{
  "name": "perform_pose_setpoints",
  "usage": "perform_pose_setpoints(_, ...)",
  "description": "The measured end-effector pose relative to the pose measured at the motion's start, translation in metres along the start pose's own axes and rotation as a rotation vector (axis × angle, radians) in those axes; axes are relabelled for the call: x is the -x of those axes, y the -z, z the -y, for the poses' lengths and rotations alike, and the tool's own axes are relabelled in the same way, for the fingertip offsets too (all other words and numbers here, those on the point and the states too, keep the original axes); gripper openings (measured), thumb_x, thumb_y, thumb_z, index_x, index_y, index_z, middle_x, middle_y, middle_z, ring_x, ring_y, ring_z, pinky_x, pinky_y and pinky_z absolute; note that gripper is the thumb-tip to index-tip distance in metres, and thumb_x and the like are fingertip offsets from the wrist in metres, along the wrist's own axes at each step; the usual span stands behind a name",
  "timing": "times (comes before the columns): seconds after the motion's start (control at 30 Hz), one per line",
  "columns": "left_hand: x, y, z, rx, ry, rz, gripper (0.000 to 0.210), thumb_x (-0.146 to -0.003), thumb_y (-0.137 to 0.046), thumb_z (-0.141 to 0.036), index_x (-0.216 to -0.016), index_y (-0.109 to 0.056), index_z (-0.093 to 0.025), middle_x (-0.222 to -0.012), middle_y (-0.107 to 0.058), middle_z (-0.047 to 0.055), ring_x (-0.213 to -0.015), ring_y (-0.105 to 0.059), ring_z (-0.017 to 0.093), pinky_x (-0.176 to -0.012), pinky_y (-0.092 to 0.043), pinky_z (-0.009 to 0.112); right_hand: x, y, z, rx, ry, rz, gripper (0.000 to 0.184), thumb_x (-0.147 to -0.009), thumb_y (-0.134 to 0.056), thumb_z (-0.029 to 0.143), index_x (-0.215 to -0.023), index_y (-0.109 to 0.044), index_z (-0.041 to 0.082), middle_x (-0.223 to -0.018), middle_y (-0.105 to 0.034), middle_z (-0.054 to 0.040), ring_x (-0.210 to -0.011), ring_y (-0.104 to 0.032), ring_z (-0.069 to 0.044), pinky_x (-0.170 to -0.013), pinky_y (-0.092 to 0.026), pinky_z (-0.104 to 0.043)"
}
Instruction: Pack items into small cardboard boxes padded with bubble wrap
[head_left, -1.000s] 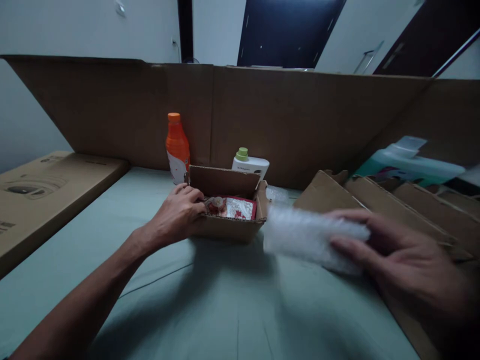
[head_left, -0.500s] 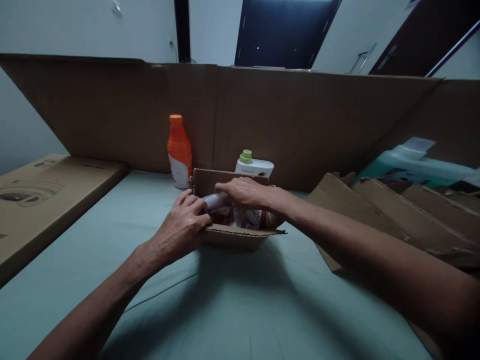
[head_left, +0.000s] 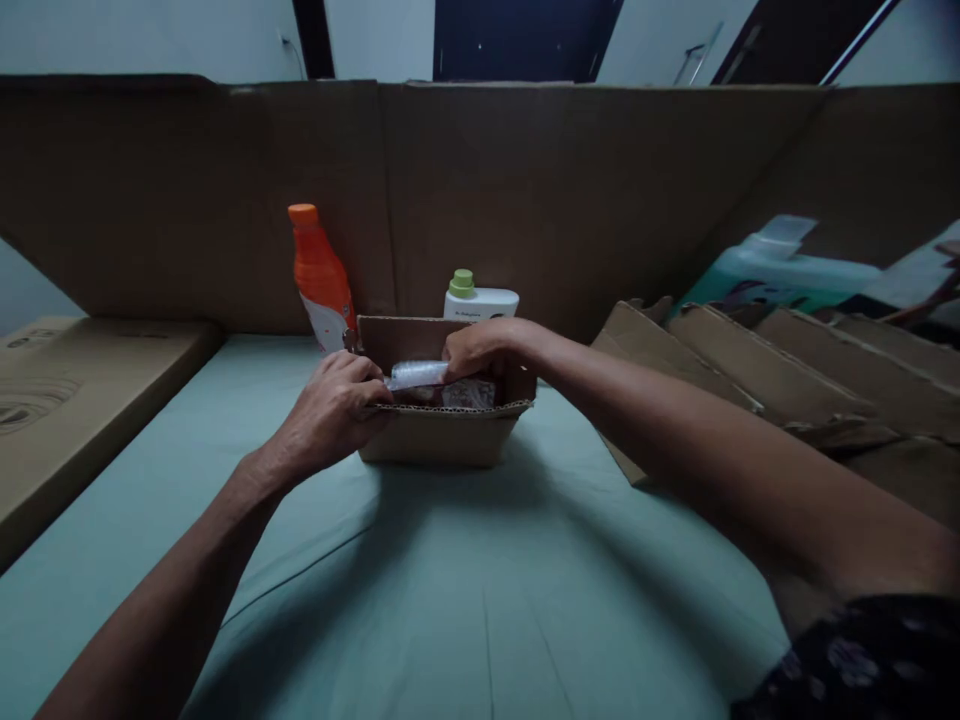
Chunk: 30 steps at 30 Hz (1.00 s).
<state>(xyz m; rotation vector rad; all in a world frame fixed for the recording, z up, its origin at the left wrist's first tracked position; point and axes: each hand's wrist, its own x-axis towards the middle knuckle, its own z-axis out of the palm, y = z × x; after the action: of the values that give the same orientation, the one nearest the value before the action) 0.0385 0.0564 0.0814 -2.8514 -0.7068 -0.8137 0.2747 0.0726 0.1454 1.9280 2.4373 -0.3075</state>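
Observation:
A small open cardboard box [head_left: 442,440] stands in front of me on the pale green cloth. My left hand [head_left: 337,400] is closed over the box's left end, its fingertips curled over the rim beside one end of a clear, bubble-wrap-like plastic roll [head_left: 418,375]. My right hand [head_left: 484,345] reaches into the box from the right. Its fingers are bent and closed at the roll's other end, with the fingertips partly hidden. Under the roll, a clear and dark red plastic packet [head_left: 469,393] lies in the box.
An orange bottle [head_left: 321,275] and a white bottle with a green cap [head_left: 480,303] stand behind the box. A flat carton [head_left: 97,385] lies at left. Folded cardboard pieces [head_left: 750,350] and a teal liquid jug [head_left: 787,275] are at right. A cardboard wall [head_left: 525,190] closes off the back.
My right hand has gone lower into the box, and the plastic roll sits deeper between the box walls. My left hand stays at the left end. The camera view has shifted.

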Motion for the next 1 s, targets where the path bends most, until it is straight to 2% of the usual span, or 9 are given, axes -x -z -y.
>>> perform_pose_setpoints(0.07, 0.005, 0.001, -0.002, 0.022, 0.059, -0.086, 0.019, -0.085, -0.066, -0.025, -0.102, -0.072, -0.02, -0.117, -0.066, 0.011, -0.112, -0.059, 0.031, -0.099, -0.048, 0.051, 0.026, 0.013, 0.0, 0.12, -0.073, -0.014, 0.024, -0.078, -0.073, 0.041, -0.076, -0.073, 0.017, -0.072, -0.071, -0.0087, -0.07, -0.067, -0.024, -0.067, -0.049, -0.035)
perform_pose_setpoints(0.13, 0.018, 0.0, -0.007, 0.066, 0.152, -0.222, 0.046, -0.083, -0.069, -0.028, -0.128, -0.062, -0.021, -0.142, -0.053, 0.014, -0.134, -0.048, 0.034, -0.11, -0.041, 0.055, 0.064, 0.019, -0.004, 0.161, -0.141, -0.251, 0.028, -0.085, -0.064, 0.044, -0.088, -0.074, 0.017, -0.083, -0.073, -0.0102, -0.08, -0.068, -0.027, -0.072, -0.049, -0.037)
perform_pose_setpoints(0.27, 0.057, -0.015, -0.017, 0.245, 0.403, -0.395, 0.081, -0.081, -0.075, -0.04, -0.151, -0.036, -0.027, -0.153, -0.041, 0.014, -0.142, -0.041, 0.033, -0.116, -0.036, 0.054, 0.145, -0.016, -0.022, -0.112, -0.224, -0.638, 0.027, -0.091, -0.053, 0.039, -0.089, -0.073, 0.021, -0.089, -0.076, -0.0054, -0.083, -0.07, -0.024, -0.076, -0.051, -0.036)
perform_pose_setpoints(0.37, 0.078, -0.042, -0.019, 0.494, 0.654, -0.341, 0.092, -0.076, -0.077, -0.049, -0.152, -0.032, -0.026, -0.155, -0.04, 0.015, -0.141, -0.043, 0.035, -0.114, -0.038, 0.057, 0.167, -0.072, -0.035, -0.417, -0.194, -0.595, 0.025, -0.087, -0.056, 0.038, -0.098, -0.071, 0.021, -0.096, -0.077, -0.0059, -0.088, -0.072, -0.024, -0.078, -0.053, -0.035)
perform_pose_setpoints(0.47, 0.077, -0.069, -0.022, 0.78, 0.841, -0.261, 0.092, -0.069, -0.079, -0.05, -0.147, -0.036, -0.023, -0.152, -0.045, 0.016, -0.138, -0.046, 0.035, -0.113, -0.039, 0.055, 0.148, -0.123, -0.037, -0.613, -0.175, -0.477, 0.05, -0.08, -0.064, 0.038, -0.126, -0.062, 0.019, -0.12, -0.072, -0.0115, -0.105, -0.069, -0.028, -0.084, -0.055, -0.039)
perform_pose_setpoints(0.63, 0.06, -0.091, -0.033, 0.922, 0.942, -0.296, 0.077, -0.068, -0.076, -0.048, -0.132, -0.045, -0.018, -0.133, -0.061, 0.015, -0.125, -0.057, 0.031, -0.109, -0.043, 0.048, 0.109, -0.154, -0.026, -0.81, -0.187, -0.453, 0.066, -0.075, -0.07, 0.032, -0.136, -0.051, 0.016, -0.129, -0.068, -0.0147, -0.113, -0.066, -0.03, -0.096, -0.052, -0.044)
perform_pose_setpoints(0.77, 0.067, -0.093, -0.042, 0.932, 0.923, -0.331, 0.068, -0.074, -0.072, -0.044, -0.132, -0.047, -0.019, -0.13, -0.063, 0.013, -0.121, -0.06, 0.028, -0.105, -0.047, 0.043, 0.126, -0.136, -0.027, -0.815, -0.171, -0.534, 0.052, -0.077, -0.068, 0.034, -0.126, -0.06, 0.018, -0.123, -0.07, -0.0132, -0.109, -0.067, -0.03, -0.095, -0.052, -0.045)
perform_pose_setpoints(0.9, 0.081, -0.101, -0.049, 0.931, 0.918, -0.337, 0.068, -0.078, -0.07, -0.044, -0.136, -0.046, -0.018, -0.134, -0.061, 0.014, -0.124, -0.059, 0.029, -0.105, -0.046, 0.043, 0.144, -0.07, -0.019, -0.66, -0.074, -0.831, 0.039, -0.09, -0.056, 0.042, -0.121, -0.065, 0.02, -0.123, -0.07, -0.0106, -0.11, -0.064, -0.027, -0.096, -0.05, -0.044)
perform_pose_setpoints(1.0, 0.085, -0.109, -0.053, 0.854, 0.934, -0.358, 0.071, -0.077, -0.071, -0.045, -0.136, -0.046, -0.015, -0.136, -0.058, 0.016, -0.131, -0.053, 0.032, -0.112, -0.04, 0.047, 0.119, -0.016, -0.004, -0.468, 0.151, -0.616, 0.036, -0.097, -0.048, 0.045, -0.113, -0.07, 0.02, -0.12, -0.071, -0.008, -0.11, -0.064, -0.025, -0.095, -0.048, -0.039)
